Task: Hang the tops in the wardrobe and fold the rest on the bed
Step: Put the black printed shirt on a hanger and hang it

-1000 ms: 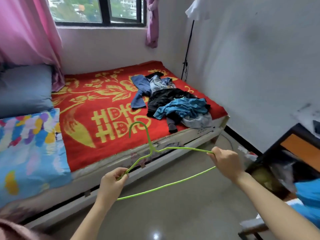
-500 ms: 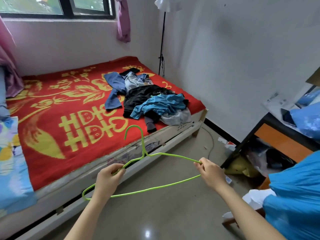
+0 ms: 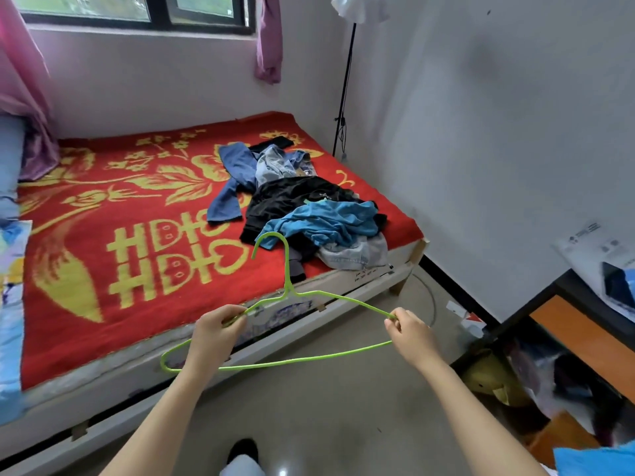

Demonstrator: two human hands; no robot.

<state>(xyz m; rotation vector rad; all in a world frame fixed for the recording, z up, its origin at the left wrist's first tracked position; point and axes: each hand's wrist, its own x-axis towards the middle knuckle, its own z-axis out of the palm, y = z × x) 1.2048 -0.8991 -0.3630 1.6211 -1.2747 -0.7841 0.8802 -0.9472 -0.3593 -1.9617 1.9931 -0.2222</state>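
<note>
A person stands on the floor point(image 3: 326, 407) beside a bed point(image 3: 103, 207) and holds a green wire hanger point(image 3: 288, 273) out in front with both hands. The left hand point(image 3: 216, 333), at about 7 o'clock from the middle of the view, has its fingers curled round the hanger's left sloping wire. The left corner loop sticks out past the wrist toward 8 o'clock. The right hand point(image 3: 410, 333), at about 5 o'clock, pinches the hanger's right corner between thumb and curled fingers. The hanger lies tilted, nearly flat, with its hook pointing up toward 12 o'clock. In the view the hook overlaps the near edge of the clothes.

The pile of clothes point(image 3: 292, 201) lies unfolded on the bed's red and yellow blanket, at 12 to 1 o'clock from the hands, near the bed's right corner. A bright blue top point(image 3: 330, 221) lies crumpled on a black garment point(image 3: 285, 201). A dark blue piece point(image 3: 233, 176) spreads toward 11 o'clock, and pale denim point(image 3: 354, 255) lies at the mattress edge.

A black-framed desk point(image 3: 556, 286) stands at 4 o'clock. A thin black lamp pole point(image 3: 343, 97) rises by the wall at 1 o'clock, and a pink curtain point(image 3: 20, 63) hangs at 10 o'clock.
</note>
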